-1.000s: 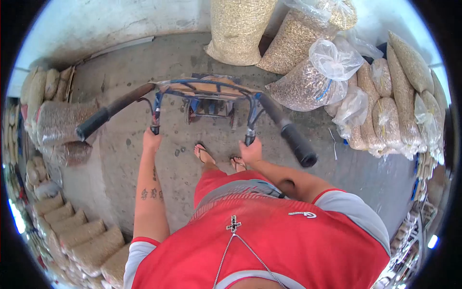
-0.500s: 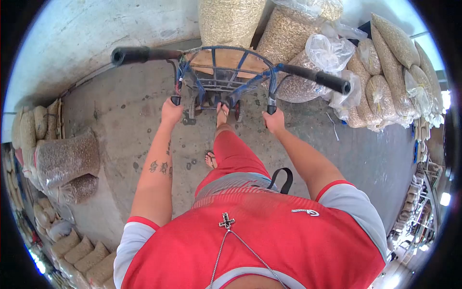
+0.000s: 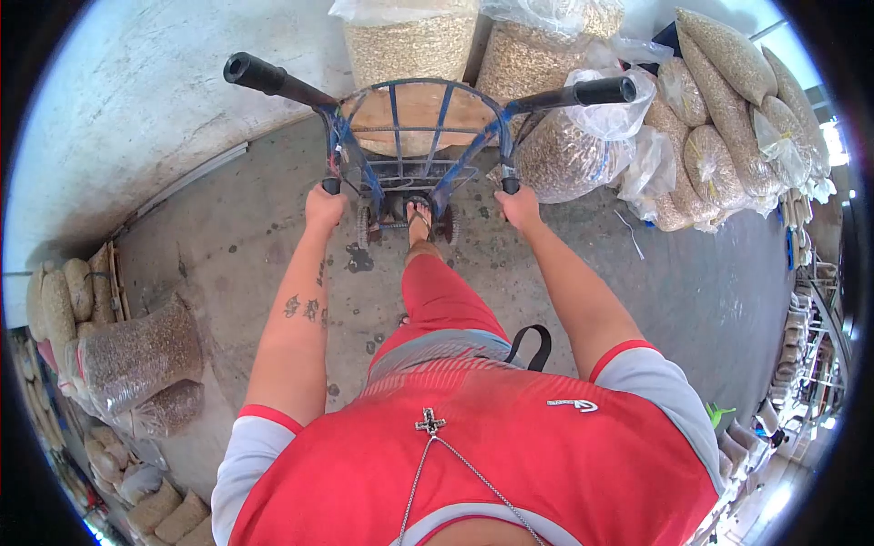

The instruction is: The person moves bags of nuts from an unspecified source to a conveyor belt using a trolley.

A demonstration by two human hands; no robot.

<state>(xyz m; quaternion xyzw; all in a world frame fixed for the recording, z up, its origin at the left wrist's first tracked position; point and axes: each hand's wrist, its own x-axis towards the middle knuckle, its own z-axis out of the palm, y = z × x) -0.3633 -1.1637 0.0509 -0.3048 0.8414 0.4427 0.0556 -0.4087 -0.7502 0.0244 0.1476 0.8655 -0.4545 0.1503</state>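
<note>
My left hand [image 3: 325, 209] is wrapped around the left lower grip of a blue metal hand truck [image 3: 394, 114]. The matching grip on the other side is in my right hand [image 3: 520, 207]. Two long black handles [image 3: 284, 84] stick out from the truck's upper frame, left and right. One sandalled foot [image 3: 419, 215] is set at the truck's base, between its small wheels [image 3: 362, 229]. Behind the bars shows a tan panel [image 3: 421, 107], and just past it stands a big clear sack [image 3: 410, 53] of pale, chip-like pieces.
More filled sacks [image 3: 569, 159] stand right of the truck, with a pile of long bags [image 3: 719, 173] farther right. At the left lie other filled bags [image 3: 141, 355]. A whitish wall [image 3: 182, 100] runs along the upper left. The concrete floor [image 3: 246, 273] has dark stains.
The truck's long handles have swung, the right one up most, and now sit more level. The frame overlaps the big sack more. My rear foot is now mostly hidden. Both hands keep their grips.
</note>
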